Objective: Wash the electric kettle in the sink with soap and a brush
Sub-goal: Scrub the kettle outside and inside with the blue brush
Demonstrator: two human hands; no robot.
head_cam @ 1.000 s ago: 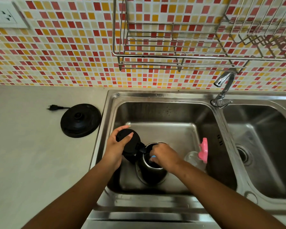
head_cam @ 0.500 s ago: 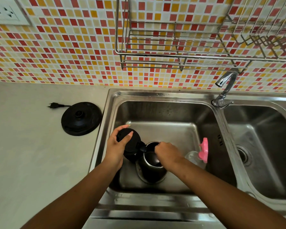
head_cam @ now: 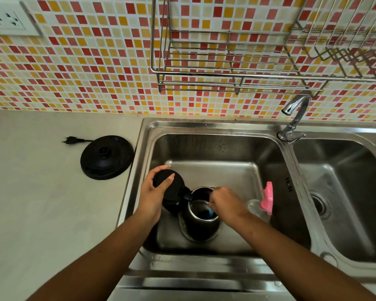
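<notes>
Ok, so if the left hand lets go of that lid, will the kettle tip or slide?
Probably won't tip: the kettle stands upright on a wide base on the flat sink floor. It may well slide or twist, smooth metal on smooth metal, as the right hand works the brush inside. The open lid in the left hand adds off-centre weight.

Only a blue sliver of the brush [head_cam: 211, 212] shows inside the kettle [head_cam: 195, 229] — the right hand [head_cam: 225, 204] hides the rest; the dish rack [head_cam: 226, 72] runs off the top edge.
</notes>
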